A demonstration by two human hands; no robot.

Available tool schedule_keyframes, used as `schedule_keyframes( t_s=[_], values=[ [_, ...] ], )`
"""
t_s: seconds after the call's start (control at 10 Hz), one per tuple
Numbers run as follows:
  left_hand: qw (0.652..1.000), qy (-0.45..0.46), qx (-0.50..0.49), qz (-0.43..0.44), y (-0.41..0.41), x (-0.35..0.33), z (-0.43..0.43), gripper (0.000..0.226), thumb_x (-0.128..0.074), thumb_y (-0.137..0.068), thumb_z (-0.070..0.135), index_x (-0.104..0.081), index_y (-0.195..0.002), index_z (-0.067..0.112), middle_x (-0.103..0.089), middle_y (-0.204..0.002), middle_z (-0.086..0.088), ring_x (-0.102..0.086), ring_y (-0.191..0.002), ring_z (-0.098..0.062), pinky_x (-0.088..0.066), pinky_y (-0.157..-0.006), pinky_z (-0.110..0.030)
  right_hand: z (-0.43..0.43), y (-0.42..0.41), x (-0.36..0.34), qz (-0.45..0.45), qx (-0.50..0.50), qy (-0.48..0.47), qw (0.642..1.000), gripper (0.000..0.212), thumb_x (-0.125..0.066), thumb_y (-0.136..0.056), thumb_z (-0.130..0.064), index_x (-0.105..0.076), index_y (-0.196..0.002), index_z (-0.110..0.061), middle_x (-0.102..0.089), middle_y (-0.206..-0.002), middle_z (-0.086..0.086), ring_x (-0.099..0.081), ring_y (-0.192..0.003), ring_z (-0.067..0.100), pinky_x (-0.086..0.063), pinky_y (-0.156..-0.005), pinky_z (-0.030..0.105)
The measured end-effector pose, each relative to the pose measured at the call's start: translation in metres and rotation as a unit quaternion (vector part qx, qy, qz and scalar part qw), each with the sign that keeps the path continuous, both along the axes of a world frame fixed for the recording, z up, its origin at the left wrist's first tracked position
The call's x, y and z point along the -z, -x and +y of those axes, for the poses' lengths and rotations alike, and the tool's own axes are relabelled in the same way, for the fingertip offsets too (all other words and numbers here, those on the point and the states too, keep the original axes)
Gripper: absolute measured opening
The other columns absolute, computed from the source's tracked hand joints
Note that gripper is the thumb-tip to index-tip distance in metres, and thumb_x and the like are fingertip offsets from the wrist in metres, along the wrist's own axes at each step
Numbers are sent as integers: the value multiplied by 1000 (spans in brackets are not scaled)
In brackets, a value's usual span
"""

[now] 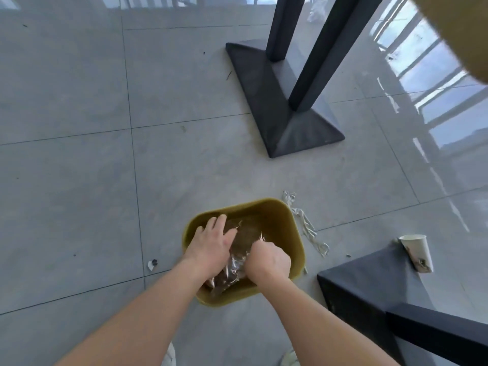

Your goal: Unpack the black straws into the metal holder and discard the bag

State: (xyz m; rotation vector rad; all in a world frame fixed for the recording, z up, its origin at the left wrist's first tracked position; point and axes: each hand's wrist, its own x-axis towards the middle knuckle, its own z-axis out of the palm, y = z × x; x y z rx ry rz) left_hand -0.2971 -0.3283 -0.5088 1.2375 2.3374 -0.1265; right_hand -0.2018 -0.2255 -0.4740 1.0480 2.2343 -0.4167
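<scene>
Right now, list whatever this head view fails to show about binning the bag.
- Metal holder and straws: outside the frame, so unpacking cannot be confirmed.
- Bottom of the olive bin: hidden by the clear bag and both hands.
- Left hand: spread flat on the bag.
- Right hand: fist closed on the bag; fingertips hidden.
- Paper cup: marks too small to read.

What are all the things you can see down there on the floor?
bin: one, olive yellow, on the floor, near bottom middle
bag: one, clear crinkly plastic, inside the bin under both hands
paper cup: one, white and stained, lying tipped beside the near table base
string: one tangled piece, white, on the floor right of the bin
table bases: two, black, one far, one at bottom right
scrap: one, small, white and black, left of the bin
floor: grey tiles
left hand: open, pressing the bag
right hand: fisted on the bag
</scene>
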Motion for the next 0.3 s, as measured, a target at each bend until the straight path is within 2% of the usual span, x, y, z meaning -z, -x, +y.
schedule_keyframes(
  t_s=[0.1, 0.3],
  values=[
    [1000, 4, 15, 3, -5, 24, -8, 43, -43, -96, 26, -46, -139, 26, -23, -162, -12, -20, -147, -35, -22, -116, -56, 3, 6, 25, 5, 14, -8, 1000, 22, -58, -83, -18, -50, -64, -23, -56, -63, -5, -58, -60, 19, -43, -54, 28],
    [999, -3, 41, 12, -5, 26, -20, 40, -45, -97, 26, -50, -137, 22, -28, -161, -13, -21, -149, -34, -19, -120, -52, 6, 12, 43, -41, -15, 25, 999, 19, -58, -91, -27, -58, -72, -24, -65, -71, -3, -62, -63, 18, -51, -56, 30]
  ],
)
